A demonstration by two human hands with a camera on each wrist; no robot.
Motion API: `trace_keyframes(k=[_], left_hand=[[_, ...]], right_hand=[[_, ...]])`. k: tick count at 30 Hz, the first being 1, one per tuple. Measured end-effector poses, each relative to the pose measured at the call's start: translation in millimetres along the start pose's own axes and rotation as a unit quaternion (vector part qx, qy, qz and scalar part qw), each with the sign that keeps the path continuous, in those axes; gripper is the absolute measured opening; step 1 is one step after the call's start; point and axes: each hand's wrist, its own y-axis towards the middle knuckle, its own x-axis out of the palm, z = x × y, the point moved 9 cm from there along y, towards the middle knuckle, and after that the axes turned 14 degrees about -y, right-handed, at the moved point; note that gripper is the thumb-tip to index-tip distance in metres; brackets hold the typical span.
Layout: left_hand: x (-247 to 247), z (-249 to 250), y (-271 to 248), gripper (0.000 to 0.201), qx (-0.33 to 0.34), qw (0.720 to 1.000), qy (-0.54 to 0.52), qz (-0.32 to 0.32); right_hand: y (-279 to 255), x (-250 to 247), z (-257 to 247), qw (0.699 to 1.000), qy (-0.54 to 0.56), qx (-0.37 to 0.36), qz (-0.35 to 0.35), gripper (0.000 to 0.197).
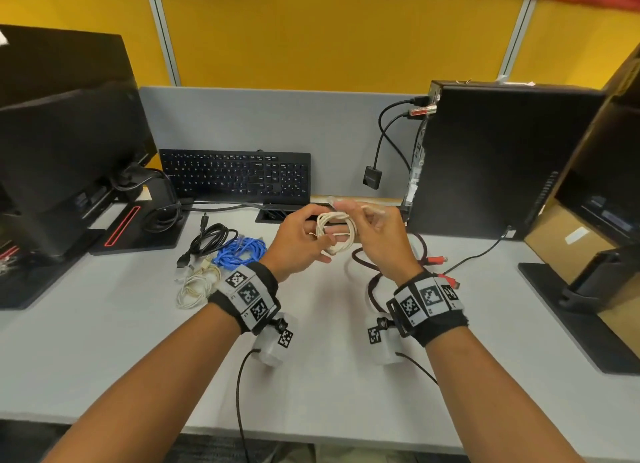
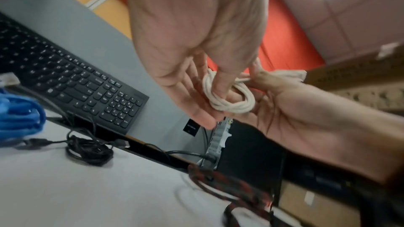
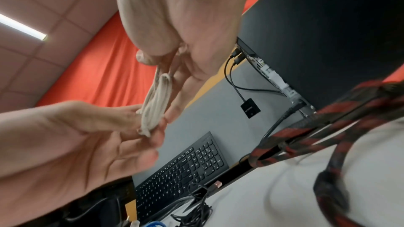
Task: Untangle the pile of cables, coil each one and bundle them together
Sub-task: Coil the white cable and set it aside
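We are holding a small coil of cream cable [image 1: 335, 232] in the air above the middle of the grey tabletop [image 1: 329, 376], between both hands. Our left hand [image 1: 302, 243] is pinching the coil's left side, with one of its fingers [image 2: 220, 84] hooked through the loops and the thumb pressing from outside. Our right hand [image 1: 381, 241] is gripping the coil's right side and pinching its loose end, which is sticking out toward the far side. The cream cable is looking smooth and round, wound into a few tight rings.

On the tabletop to the left, three coiled cables are lying close together: a thin black cable [image 1: 207, 235] farthest, a bright blue cable [image 1: 244, 249] just right of it, and a pale white cable [image 1: 194, 286] nearest. Under and right of our right hand, a thick braided red-and-black cable [image 3: 328, 123] is sprawling loose, its red plugs [image 1: 437, 260] lying to the right. A flat black keyboard [image 1: 235, 175] is leaning against the grey partition at the far side, and a black computer tower [image 1: 491, 157] is standing to the right.
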Motion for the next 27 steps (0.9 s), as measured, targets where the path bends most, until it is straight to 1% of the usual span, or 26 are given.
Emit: trace_keyframes(k=[3,4,6,7,9,10,11,12,13,14,15,16,17,18,20,22,23,24,25,27], left_hand=[[-5.7,3.6,-3.8,0.039,0.071,0.990,0.117,0.027],[-6.8,5.1,-5.6,0.042,0.089,0.985,0.146,0.036],[-7.4,4.9,-8.3,0.042,0.100,0.976,0.185,0.049],[-7.3,3.4,-9.2,0.042,0.101,0.975,0.193,0.054],[-6.3,-2.8,-11.5,0.044,0.099,0.979,0.171,0.060],[-5.1,-6.3,-12.7,0.045,0.092,0.982,0.155,0.060],[-4.0,-9.3,-13.9,0.043,0.083,0.984,0.144,0.059],[-4.0,-10.8,-14.8,0.042,0.075,0.985,0.143,0.059],[-5.2,-10.1,-15.5,0.043,0.076,0.984,0.149,0.061],[-7.1,-6.9,-16.2,0.049,0.085,0.982,0.158,0.065],[-8.8,-2.2,-16.6,0.059,0.100,0.979,0.165,0.065],[-9.4,2.6,-15.8,0.069,0.117,0.977,0.171,0.054],[-8.1,6.9,-14.0,0.076,0.130,0.974,0.180,0.033],[-5.8,9.6,-12.8,0.076,0.138,0.971,0.193,0.005],[-3.1,12.8,-10.3,0.065,0.132,0.966,0.219,-0.037],[-10.3,17.8,-6.4,0.048,0.133,0.967,0.216,-0.034],[-16.4,20.7,-4.5,0.039,0.137,0.968,0.207,-0.023],[-22.6,22.1,-2.7,0.030,0.131,0.971,0.200,-0.012],[-28.7,20.6,-0.5,0.024,0.116,0.975,0.191,-0.004],[-36.2,10.6,2.4,0.019,0.071,0.984,0.162,-0.001]], right_hand=[[-2.6,6.3,9.6,0.998,0.024,0.040,-0.031,0.037],[-3.4,7.0,14.0,0.998,0.023,0.054,-0.030,0.039],[-3.8,5.7,23.3,0.997,0.004,0.082,-0.005,0.039],[-3.2,3.7,27.3,0.996,-0.006,0.093,0.015,0.037],[-1.6,-0.9,33.3,0.992,-0.007,0.112,0.059,0.032],[-1.1,-3.3,36.6,0.988,-0.004,0.130,0.079,0.034],[-0.7,-6.6,39.0,0.985,-0.008,0.145,0.099,0.043],[-0.3,-9.6,38.2,0.983,-0.018,0.146,0.112,0.051],[1.2,-10.9,33.7,0.984,-0.029,0.129,0.117,0.049],[3.2,-10.0,26.5,0.988,-0.042,0.099,0.111,0.038],[5.2,-7.1,19.5,0.991,-0.062,0.071,0.096,0.026],[6.3,-3.7,15.1,0.992,-0.079,0.053,0.081,0.020],[7.2,-1.1,11.7,0.993,-0.092,0.040,0.069,0.022],[7.6,1.1,9.0,0.993,-0.099,0.028,0.056,0.025],[8.5,6.3,5.2,0.996,-0.089,0.006,0.017,0.027],[7.5,15.5,5.4,0.997,-0.053,-0.001,-0.062,0.023],[5.7,20.0,7.0,0.993,-0.049,0.003,-0.104,0.030],[4.0,22.8,9.8,0.989,-0.063,0.008,-0.136,0.040],[3.6,24.3,13.1,0.983,-0.101,0.009,-0.153,0.048],[5.2,25.4,14.9,0.963,-0.221,-0.007,-0.151,0.048]])
